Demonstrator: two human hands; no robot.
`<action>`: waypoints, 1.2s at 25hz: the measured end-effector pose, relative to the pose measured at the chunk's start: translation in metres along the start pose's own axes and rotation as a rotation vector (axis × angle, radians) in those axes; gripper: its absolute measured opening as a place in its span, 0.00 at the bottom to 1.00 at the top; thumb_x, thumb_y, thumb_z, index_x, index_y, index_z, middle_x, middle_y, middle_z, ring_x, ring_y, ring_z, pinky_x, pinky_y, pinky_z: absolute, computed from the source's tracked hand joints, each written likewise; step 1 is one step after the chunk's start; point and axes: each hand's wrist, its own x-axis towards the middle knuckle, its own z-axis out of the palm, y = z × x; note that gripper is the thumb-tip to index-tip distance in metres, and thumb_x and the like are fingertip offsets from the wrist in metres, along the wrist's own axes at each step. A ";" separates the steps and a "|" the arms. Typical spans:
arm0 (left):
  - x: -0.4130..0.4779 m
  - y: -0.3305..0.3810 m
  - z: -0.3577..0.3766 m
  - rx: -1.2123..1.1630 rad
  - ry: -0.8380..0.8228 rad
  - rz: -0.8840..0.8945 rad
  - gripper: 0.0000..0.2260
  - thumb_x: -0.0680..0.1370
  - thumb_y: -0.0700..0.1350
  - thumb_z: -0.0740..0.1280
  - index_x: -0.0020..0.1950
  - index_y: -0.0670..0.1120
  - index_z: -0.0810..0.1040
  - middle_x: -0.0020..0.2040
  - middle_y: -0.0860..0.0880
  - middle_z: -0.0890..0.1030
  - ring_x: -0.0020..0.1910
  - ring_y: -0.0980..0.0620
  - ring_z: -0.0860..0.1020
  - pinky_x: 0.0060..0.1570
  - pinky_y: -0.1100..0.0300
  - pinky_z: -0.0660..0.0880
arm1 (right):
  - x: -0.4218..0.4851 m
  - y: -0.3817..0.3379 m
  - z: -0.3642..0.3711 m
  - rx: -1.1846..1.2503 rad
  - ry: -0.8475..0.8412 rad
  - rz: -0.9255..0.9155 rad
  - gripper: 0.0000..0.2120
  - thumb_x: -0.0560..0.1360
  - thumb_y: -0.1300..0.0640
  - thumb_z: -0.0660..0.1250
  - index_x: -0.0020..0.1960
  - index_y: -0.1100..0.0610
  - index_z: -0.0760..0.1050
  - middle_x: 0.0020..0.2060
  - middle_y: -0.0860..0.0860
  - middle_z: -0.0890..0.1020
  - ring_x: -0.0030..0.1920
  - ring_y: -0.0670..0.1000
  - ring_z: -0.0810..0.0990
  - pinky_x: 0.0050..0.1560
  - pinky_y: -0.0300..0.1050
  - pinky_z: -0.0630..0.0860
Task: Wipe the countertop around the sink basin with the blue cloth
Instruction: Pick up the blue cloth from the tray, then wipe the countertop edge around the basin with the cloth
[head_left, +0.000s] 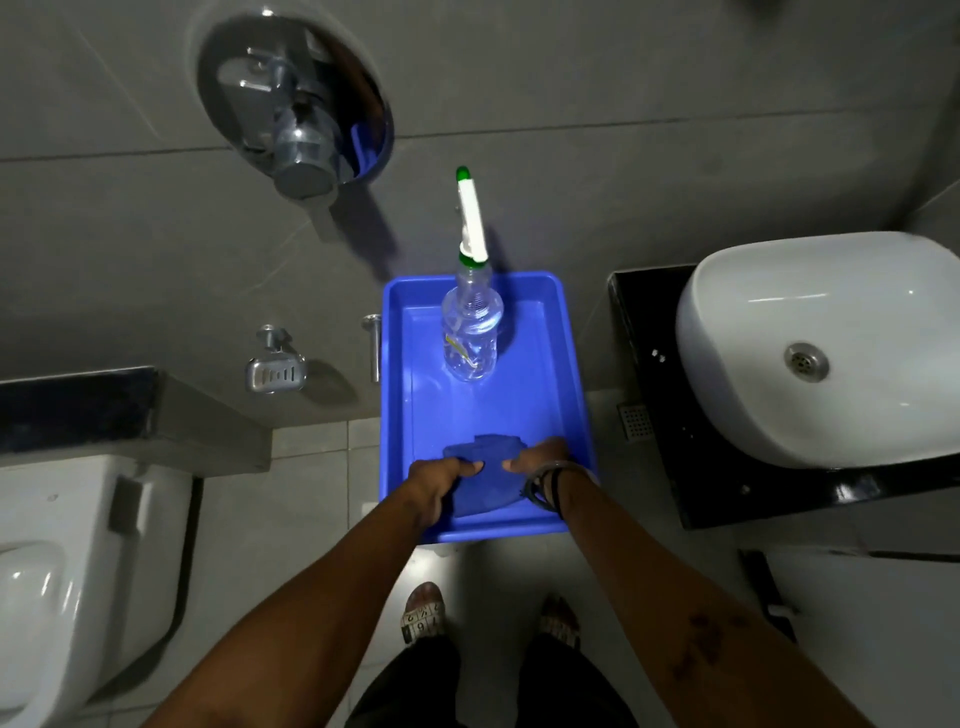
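A blue cloth (485, 480) lies at the near end of a blue plastic tray (571, 374). My left hand (434, 480) grips the cloth's left side, and my right hand (543, 457) grips its right side; thumbs press on top. A clear spray bottle (471, 332) with a white and green nozzle stands at the tray's far end. The white sink basin (810, 343) sits to the right on a black countertop (670, 467), apart from both hands.
A white toilet (67, 587) is at the lower left under a black ledge (72, 405). A chrome wall mixer (296, 104), a soap holder (275, 369) and a floor drain (635, 420) are visible. My feet stand on pale floor tiles below the tray.
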 end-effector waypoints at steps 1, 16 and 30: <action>-0.006 0.001 0.001 -0.019 -0.063 -0.012 0.18 0.71 0.38 0.75 0.60 0.34 0.78 0.59 0.38 0.83 0.54 0.39 0.82 0.55 0.49 0.80 | -0.004 0.000 -0.010 -0.006 -0.039 -0.029 0.20 0.69 0.58 0.75 0.57 0.65 0.75 0.50 0.58 0.78 0.49 0.50 0.73 0.48 0.44 0.68; -0.084 -0.044 0.219 0.448 0.282 0.822 0.10 0.73 0.35 0.71 0.54 0.39 0.80 0.44 0.39 0.83 0.47 0.36 0.82 0.43 0.54 0.73 | -0.074 0.128 -0.256 0.369 0.327 -0.430 0.05 0.72 0.63 0.70 0.43 0.66 0.80 0.35 0.60 0.80 0.36 0.56 0.78 0.35 0.41 0.73; -0.032 -0.170 0.354 1.583 -0.123 1.075 0.57 0.66 0.81 0.50 0.79 0.41 0.39 0.79 0.41 0.35 0.78 0.43 0.31 0.74 0.47 0.33 | -0.010 0.180 -0.360 0.062 0.794 -0.690 0.15 0.72 0.44 0.63 0.46 0.54 0.79 0.44 0.53 0.82 0.46 0.52 0.80 0.49 0.46 0.78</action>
